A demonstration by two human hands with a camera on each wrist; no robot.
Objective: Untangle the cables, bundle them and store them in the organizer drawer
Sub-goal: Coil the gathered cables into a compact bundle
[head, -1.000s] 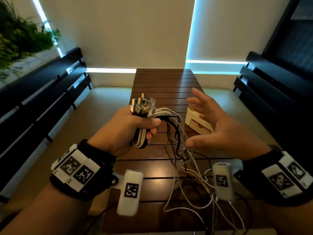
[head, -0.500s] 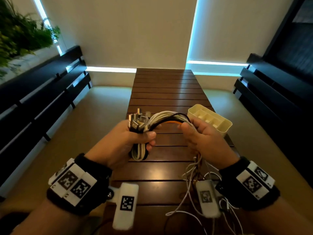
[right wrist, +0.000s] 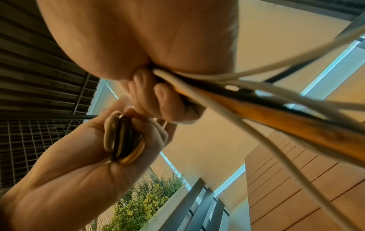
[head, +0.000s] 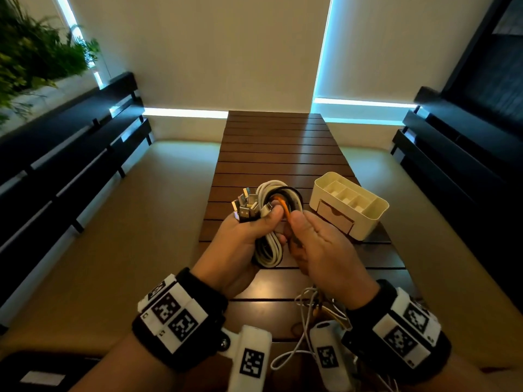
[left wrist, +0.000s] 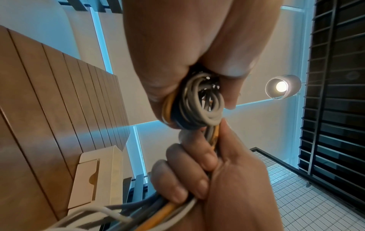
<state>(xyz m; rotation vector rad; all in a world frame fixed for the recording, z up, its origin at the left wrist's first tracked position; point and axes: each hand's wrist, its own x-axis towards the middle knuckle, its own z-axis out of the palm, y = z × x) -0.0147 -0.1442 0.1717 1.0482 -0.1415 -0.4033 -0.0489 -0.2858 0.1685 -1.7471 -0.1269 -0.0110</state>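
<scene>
Coil (head: pixel 271 222) of cables clamped in left hand (head: pixel 240 247) grip above bench (head: pixel 271 154); right hand (head: pixel 319 250) grip closed round trailing strands (right wrist: pixel 256 112). Risk: loose tails below snagging, loops slipping free before organizer (head: pixel 379 213) drawer.

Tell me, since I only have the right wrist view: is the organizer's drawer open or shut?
Observer: Shut. The head view shows the drawer flush in the cream organizer on the slatted table.
Operator: Which ends does the left hand hold?
Observer: The left hand grips the cable coil with metal USB plugs sticking up above the thumb.
Operator: Any cable left loose?
Observer: Yes, white and dark strands trail below the right hand over the table's near edge.
</scene>
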